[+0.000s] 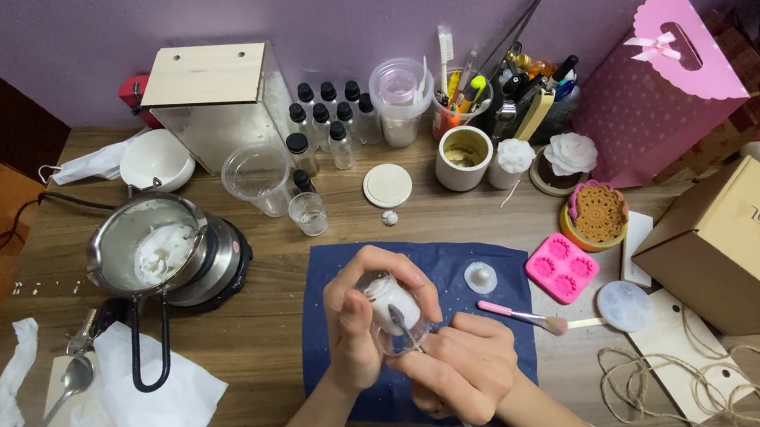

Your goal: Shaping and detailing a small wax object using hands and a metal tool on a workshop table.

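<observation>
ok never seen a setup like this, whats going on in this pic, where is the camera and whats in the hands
There is no machine here: a person works with two bare hands, and the single picture comes from a camera worn on their head, looking down at a wooden table. The left hand wraps around a small clear glass jar with white material inside. The right hand holds a thin metal tool that reaches into the jar. Both work above a dark blue cloth. To the left a metal pot of white stuff sits on a small heater. To the right lie a pink brush, a pink mould and a cardboard box. Small bottles stand at the back.
</observation>
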